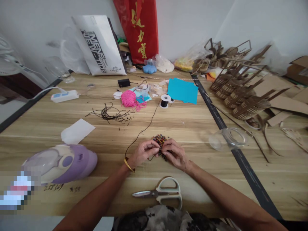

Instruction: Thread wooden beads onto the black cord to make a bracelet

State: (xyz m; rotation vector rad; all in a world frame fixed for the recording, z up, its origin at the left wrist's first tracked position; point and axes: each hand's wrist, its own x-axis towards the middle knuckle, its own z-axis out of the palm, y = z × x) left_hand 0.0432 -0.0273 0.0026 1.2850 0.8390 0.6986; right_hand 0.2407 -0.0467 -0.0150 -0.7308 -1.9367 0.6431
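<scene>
Over a small pile of multicoloured beads (158,138), my two hands meet with their fingertips close together. My left hand (144,152), with a gold bangle at the wrist, is closed in a pinch on a black cord (141,131). That cord runs back past the wrist to a white-flanged spool (165,102) of black cord. My right hand (176,154) also pinches at the pile's right side; whatever is between its fingertips is too small to make out. Scissors (157,193) with pale handles lie flat in front of my body, blades pointing left.
Cut black cords (108,114) lie at centre left, near a pink yarn ball (128,98). Blue sheets (183,90) are behind the spool. At left sits a purple-and-white appliance (69,163); at right, a clear tape roll (231,138) and several small woven baskets (250,107).
</scene>
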